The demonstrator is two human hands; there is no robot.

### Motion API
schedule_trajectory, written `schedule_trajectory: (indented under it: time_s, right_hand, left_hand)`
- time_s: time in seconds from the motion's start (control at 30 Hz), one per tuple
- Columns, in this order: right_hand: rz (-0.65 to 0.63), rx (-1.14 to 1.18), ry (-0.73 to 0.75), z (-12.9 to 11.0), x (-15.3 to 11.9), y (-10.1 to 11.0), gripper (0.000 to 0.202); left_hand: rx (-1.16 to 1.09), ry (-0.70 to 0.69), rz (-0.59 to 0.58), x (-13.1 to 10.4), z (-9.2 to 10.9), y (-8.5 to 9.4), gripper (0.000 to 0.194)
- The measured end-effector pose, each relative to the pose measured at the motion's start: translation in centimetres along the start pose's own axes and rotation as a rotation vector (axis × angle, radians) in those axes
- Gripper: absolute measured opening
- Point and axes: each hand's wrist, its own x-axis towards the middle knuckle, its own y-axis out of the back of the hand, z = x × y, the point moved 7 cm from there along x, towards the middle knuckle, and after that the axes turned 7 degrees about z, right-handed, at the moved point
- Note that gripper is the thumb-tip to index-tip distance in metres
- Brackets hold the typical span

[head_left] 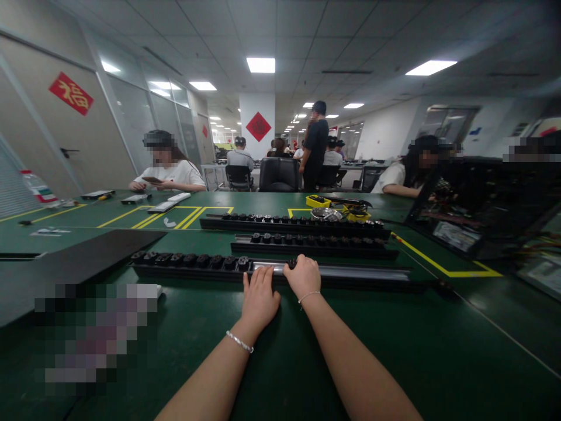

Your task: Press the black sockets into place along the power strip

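Observation:
A long black rail (175, 273) lies across the green table in front of me. Its left part carries a row of black socket modules (202, 261), while a bright bare channel (359, 272) shows to the right. My left hand (260, 301) lies on the rail just right of the last module in the row, fingers stretched out. Pinched in my right hand (304, 277) is a small black socket module (292, 264), at the channel and partly hidden by the fingers. Two more rails with modules, a middle one (315, 248) and a far one (298, 225), lie behind.
A dark flat panel (87, 263) lies at left, near a blurred-out item (103, 333). Yellow trays (318, 202) and a clear dish (326, 214) stand behind the rails. An open black computer case (464, 210) is at right. People sit across the table on both sides.

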Motion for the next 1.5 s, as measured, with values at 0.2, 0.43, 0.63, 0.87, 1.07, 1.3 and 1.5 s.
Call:
schedule_trajectory:
  time_s: [0.2, 0.43, 0.63, 0.87, 1.07, 1.3, 1.5]
  right_hand:
    - [-0.047, -0.007, -0.002, 0.4, 0.3, 0.2, 0.022]
    - [-0.041, -0.036, 0.059, 1.2, 0.3, 0.7, 0.021]
    - [0.002, -0.058, 0.057, 2.7, 0.3, 1.3, 0.022]
    - [-0.023, -0.03, 0.034, 2.7, 0.3, 1.2, 0.022]
    - [-0.036, -0.011, 0.014, 3.1, 0.5, 1.1, 0.021]
    - [-0.033, -0.044, 0.035, 3.2, 0.5, 1.3, 0.021]
    - [-0.014, -0.052, 0.051, 3.2, 0.5, 1.5, 0.022]
  left_hand:
    - [0.008, 0.004, -0.004, -0.1, 0.0, 0.1, 0.06]
    - [0.006, 0.002, 0.001, -0.1, 0.1, 0.1, 0.06]
    - [0.013, -0.006, 0.009, -0.2, 0.3, 0.2, 0.059]
    - [0.02, 0.008, 0.005, -0.2, 0.2, 0.1, 0.059]
    - [0.029, 0.004, 0.011, -0.2, 0.2, 0.2, 0.06]
    - [0.048, 0.002, 0.001, -0.2, 0.3, 0.2, 0.06]
    - [0.053, 0.001, 0.009, -0.2, 0.4, 0.3, 0.059]
